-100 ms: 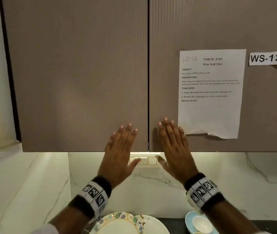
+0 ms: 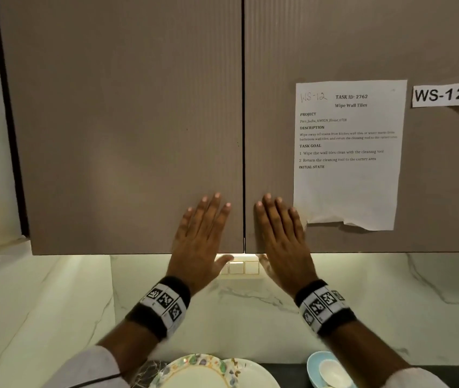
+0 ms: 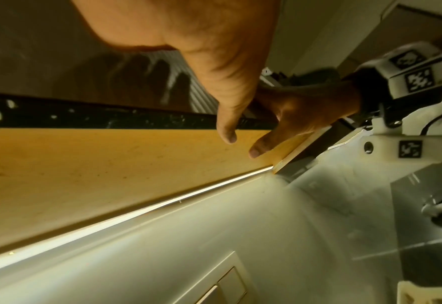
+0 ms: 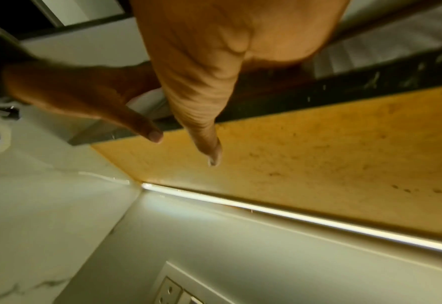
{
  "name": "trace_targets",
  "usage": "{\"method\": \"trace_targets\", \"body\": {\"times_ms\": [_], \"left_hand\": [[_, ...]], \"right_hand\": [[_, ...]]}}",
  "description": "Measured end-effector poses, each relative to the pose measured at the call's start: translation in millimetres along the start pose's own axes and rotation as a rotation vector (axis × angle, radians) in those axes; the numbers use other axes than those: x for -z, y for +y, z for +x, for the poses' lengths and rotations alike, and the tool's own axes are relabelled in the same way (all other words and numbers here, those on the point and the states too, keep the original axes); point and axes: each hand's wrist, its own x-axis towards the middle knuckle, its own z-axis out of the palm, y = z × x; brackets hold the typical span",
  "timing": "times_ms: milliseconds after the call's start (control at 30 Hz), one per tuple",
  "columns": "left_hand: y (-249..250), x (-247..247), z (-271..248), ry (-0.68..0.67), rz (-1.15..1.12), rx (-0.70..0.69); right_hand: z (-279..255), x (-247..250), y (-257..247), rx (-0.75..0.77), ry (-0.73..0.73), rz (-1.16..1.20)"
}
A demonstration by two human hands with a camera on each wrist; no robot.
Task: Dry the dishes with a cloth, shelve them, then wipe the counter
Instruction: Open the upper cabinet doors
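Two brown cabinet doors hang shut above the counter, the left door [image 2: 127,130] and the right door [image 2: 334,46]. My left hand [image 2: 203,236] lies flat with straight fingers on the left door's lower right corner. My right hand [image 2: 281,236] lies flat on the right door's lower left corner. Both thumbs reach under the cabinet's bottom edge, as the left thumb [image 3: 227,131] and right thumb [image 4: 209,152] show against the yellow-lit cabinet underside [image 3: 84,174]. A floral plate [image 2: 208,371] and a pale blue dish [image 2: 323,371] sit at the bottom edge of the head view.
A printed task sheet [image 2: 349,152] and a WS-12 label [image 2: 444,93] are stuck on the right door. Below the cabinet a light strip [image 4: 292,216] glows over a marble backsplash [image 2: 250,312] with a switch panel [image 2: 241,267]. A wall stands at left.
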Motion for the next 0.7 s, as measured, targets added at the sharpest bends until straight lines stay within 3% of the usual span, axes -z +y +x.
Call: {"method": "trace_targets", "body": {"times_ms": [67, 267, 500, 700], "left_hand": [[0, -13, 12, -0.04, 0.058, -0.003], [6, -33, 13, 0.111, 0.134, 0.057], [18, -10, 9, -0.057, 0.136, 0.091], [24, 24, -18, 0.093, 0.042, 0.078]], "right_hand": [[1, -12, -2, 0.019, 0.049, -0.02], [0, -17, -1, -0.004, 0.074, -0.053], [1, -6, -7, -0.007, 0.054, -0.004], [-25, 33, -17, 0.023, 0.121, 0.052]]}}
